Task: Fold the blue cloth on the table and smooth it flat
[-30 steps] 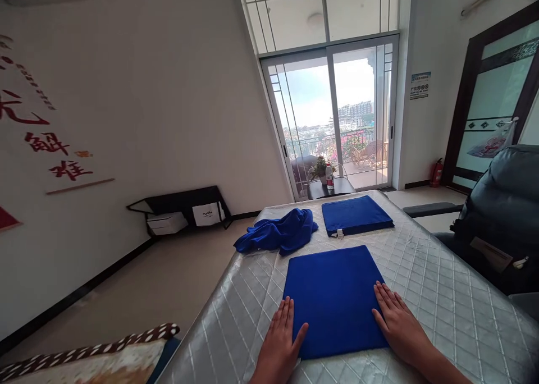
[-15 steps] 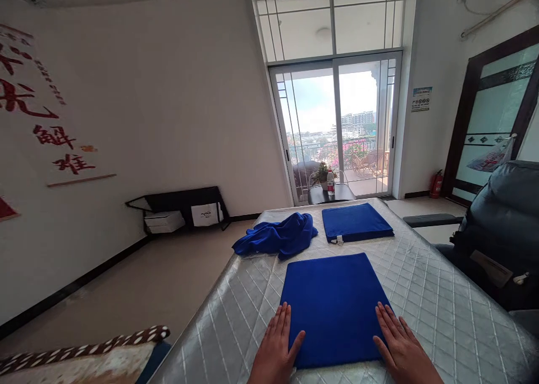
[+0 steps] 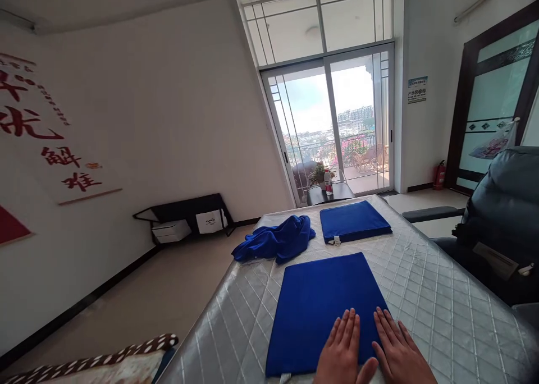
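Observation:
A flat blue folded cloth [image 3: 320, 300] lies on the quilted silver-white mattress [image 3: 223, 316] in front of me. My left hand [image 3: 343, 344] rests flat on its lower right part, fingers stretched out. Along the cloth's right edge lies my right hand [image 3: 398, 342], its fingers extended and partly over the mattress. A small white tag [image 3: 285, 378] sticks out at the near edge. Farther off are a crumpled blue cloth [image 3: 275, 239] on the left and a neat blue folded stack [image 3: 354, 221] with a white label on the right.
Beyond the mattress stands a small table [image 3: 330, 193] with a plant and a bottle [image 3: 328, 182], before glass sliding doors. A dark armchair [image 3: 511, 199] is on the right. A black rack [image 3: 189, 210] with white boxes stands by the left wall.
My left hand has moved from the cloth's left edge across to its right part, beside my right hand. My right hand stays near the right edge. The view has tilted slightly.

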Available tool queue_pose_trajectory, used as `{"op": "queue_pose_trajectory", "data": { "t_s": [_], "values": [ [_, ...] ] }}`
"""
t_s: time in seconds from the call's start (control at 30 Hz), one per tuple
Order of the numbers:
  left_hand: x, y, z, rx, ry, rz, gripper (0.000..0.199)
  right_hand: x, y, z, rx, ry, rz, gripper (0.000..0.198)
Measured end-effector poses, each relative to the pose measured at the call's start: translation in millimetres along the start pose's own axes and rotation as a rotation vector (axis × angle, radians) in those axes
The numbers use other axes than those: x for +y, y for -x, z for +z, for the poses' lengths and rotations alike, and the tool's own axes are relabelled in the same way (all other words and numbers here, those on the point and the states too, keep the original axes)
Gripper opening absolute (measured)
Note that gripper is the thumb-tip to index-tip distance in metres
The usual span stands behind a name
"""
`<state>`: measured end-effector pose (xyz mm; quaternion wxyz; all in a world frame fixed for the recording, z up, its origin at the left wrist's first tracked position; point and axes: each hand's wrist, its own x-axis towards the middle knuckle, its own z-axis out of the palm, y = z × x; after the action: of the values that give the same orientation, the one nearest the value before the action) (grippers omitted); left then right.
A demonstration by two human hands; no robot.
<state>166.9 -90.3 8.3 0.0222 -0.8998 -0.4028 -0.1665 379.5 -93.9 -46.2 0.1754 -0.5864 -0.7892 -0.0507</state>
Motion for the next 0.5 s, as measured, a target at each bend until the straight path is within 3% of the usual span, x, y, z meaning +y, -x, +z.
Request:
{"op": "queue_pose_trajectory", "data": {
  "t_s": [0.1, 0.2, 0.37, 0.5],
  "values": [
    [31, -24, 17, 0.008, 0.023, 0.069, 0.079, 3, 3, 2, -0.037, -0.002, -0.059, 0.056],
    [36, -23, 26, 0.001, 0.016, 0.014, 0.08, 2, 3, 1, -0.073, -0.033, -0.025, 0.056],
    [14, 3, 27, 0.034, -0.042, -0.037, 0.081, -4, 0, -6, -0.077, -0.101, 0.056, 0.056],
    [-15, 30, 14, -0.089, 0.001, -0.185, 0.074, -5, -1, -10, -0.069, -0.098, 0.055, 0.059]
  ]
}}
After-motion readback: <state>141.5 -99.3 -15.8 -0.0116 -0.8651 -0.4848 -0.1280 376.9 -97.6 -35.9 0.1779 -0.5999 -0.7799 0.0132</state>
